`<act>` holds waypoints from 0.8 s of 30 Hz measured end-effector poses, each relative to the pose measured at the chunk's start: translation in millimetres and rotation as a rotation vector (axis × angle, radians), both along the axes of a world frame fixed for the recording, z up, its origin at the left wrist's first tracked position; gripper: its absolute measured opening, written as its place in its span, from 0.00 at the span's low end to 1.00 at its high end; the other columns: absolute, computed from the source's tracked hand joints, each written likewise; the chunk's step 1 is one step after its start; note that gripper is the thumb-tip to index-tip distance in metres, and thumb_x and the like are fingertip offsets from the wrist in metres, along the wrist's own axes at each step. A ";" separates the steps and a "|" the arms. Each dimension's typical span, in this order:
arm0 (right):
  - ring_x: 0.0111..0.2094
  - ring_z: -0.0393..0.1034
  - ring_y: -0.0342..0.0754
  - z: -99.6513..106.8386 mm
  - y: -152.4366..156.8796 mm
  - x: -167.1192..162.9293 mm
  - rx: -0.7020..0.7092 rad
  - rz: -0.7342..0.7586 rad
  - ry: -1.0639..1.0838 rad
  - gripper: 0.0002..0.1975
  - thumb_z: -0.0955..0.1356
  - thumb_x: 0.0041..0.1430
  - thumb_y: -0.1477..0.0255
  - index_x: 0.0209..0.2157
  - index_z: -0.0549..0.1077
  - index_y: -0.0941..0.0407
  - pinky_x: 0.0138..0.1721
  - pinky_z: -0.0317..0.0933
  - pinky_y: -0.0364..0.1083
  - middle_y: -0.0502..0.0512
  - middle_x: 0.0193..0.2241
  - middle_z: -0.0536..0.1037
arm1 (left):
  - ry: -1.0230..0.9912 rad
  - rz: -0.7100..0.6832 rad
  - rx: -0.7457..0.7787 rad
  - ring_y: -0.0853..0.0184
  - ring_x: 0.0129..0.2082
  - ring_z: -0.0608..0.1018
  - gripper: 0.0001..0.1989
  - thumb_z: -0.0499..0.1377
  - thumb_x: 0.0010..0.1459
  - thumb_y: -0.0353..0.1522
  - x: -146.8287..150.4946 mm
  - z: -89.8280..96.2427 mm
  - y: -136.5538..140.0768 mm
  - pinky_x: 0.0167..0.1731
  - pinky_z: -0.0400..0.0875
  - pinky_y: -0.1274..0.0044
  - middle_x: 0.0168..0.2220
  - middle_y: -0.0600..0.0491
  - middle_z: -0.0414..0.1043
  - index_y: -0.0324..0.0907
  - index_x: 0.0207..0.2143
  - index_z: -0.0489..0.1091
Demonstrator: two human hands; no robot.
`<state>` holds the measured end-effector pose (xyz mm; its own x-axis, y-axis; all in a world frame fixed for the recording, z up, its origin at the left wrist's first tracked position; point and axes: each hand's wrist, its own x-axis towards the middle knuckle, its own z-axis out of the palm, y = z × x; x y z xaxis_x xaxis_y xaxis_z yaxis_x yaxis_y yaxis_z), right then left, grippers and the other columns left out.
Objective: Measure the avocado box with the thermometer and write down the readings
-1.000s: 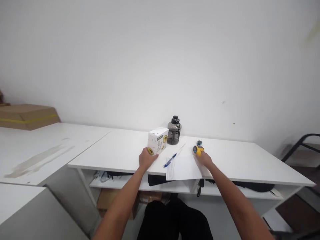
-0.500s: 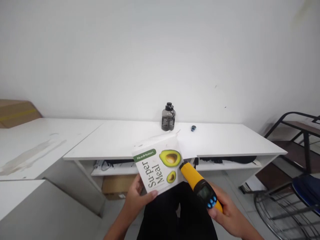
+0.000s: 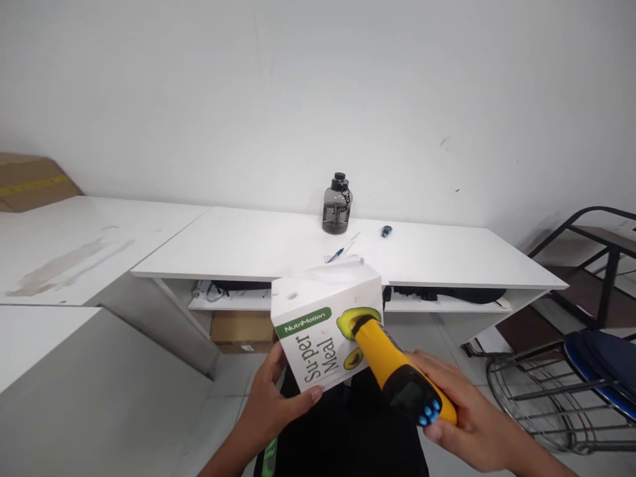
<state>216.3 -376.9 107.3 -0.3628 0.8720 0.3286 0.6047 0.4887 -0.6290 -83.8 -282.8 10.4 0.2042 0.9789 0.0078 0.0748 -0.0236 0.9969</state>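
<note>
My left hand (image 3: 278,391) grips the lower left corner of a white box (image 3: 308,351) printed "NutriMotion Su-per Meal" with avocado pictures, its thumb on the printed face. The box is tilted, so its top side shows too. In my right hand (image 3: 462,411) is a yellow and black infrared thermometer (image 3: 392,364) with a small dark screen and blue buttons. Its black nose overlaps the larger avocado picture; whether it touches the box I cannot tell. The fingers around its handle are partly hidden.
On the white desk (image 3: 253,242) stand a dark water bottle (image 3: 336,205), a pen (image 3: 336,255) and a small dark blue object (image 3: 386,231). Cardboard boxes lie at left (image 3: 34,185) and under the desk. A blue-seated chair (image 3: 596,364) and a dark rack (image 3: 591,265) are at right.
The view has tilted down, so the desk and bottle appear higher. The box has turned to show more of its top side. The thermometer's nose now overlaps the avocado picture.
</note>
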 end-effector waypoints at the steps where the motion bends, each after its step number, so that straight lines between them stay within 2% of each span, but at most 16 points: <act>1: 0.45 0.75 0.57 -0.3 -1.7 0.7 0.026 -0.014 -0.022 0.32 0.65 0.63 0.55 0.66 0.58 0.47 0.43 0.72 0.50 0.61 0.46 0.78 | 0.014 -0.005 0.003 0.50 0.46 0.79 0.35 0.73 0.37 0.38 0.9 0.5 -1.1 0.43 0.79 0.64 0.45 0.43 0.78 0.44 0.49 0.68; 6: 0.44 0.77 0.57 -3.1 -9.3 1.7 0.132 -0.024 -0.060 0.36 0.68 0.62 0.58 0.68 0.53 0.45 0.39 0.73 0.48 0.58 0.46 0.79 | -0.002 -0.007 -0.017 0.51 0.45 0.80 0.31 0.73 0.36 0.37 5.8 -2.0 -6.9 0.40 0.79 0.66 0.44 0.45 0.79 0.45 0.45 0.69; 11: 0.40 0.77 0.54 -3.8 -13.9 1.2 0.077 -0.028 -0.017 0.33 0.67 0.63 0.56 0.67 0.57 0.45 0.36 0.72 0.47 0.57 0.44 0.80 | -0.018 -0.012 -0.011 0.51 0.45 0.80 0.31 0.73 0.35 0.37 10.2 -1.3 -11.5 0.39 0.80 0.66 0.44 0.45 0.79 0.45 0.44 0.69; 17: 0.37 0.77 0.53 1.1 -13.4 -2.6 0.085 -0.017 -0.007 0.32 0.66 0.63 0.56 0.65 0.58 0.45 0.33 0.71 0.45 0.58 0.41 0.79 | 0.013 -0.044 0.027 0.51 0.45 0.80 0.33 0.73 0.37 0.37 10.1 -2.6 -13.0 0.39 0.80 0.66 0.45 0.45 0.78 0.45 0.48 0.68; 24: 0.36 0.76 0.54 0.2 -14.7 -2.1 0.056 -0.019 -0.003 0.29 0.67 0.61 0.56 0.62 0.63 0.47 0.34 0.71 0.46 0.58 0.41 0.79 | -0.032 -0.034 -0.027 0.51 0.46 0.80 0.33 0.73 0.36 0.38 9.3 -4.9 -15.0 0.42 0.79 0.64 0.46 0.45 0.78 0.45 0.46 0.68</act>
<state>214.3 -391.5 107.5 -0.3478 0.8589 0.3759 0.6162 0.5116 -0.5989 -74.4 -297.8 5.5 0.2379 0.9712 -0.0116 0.0420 0.0017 0.9991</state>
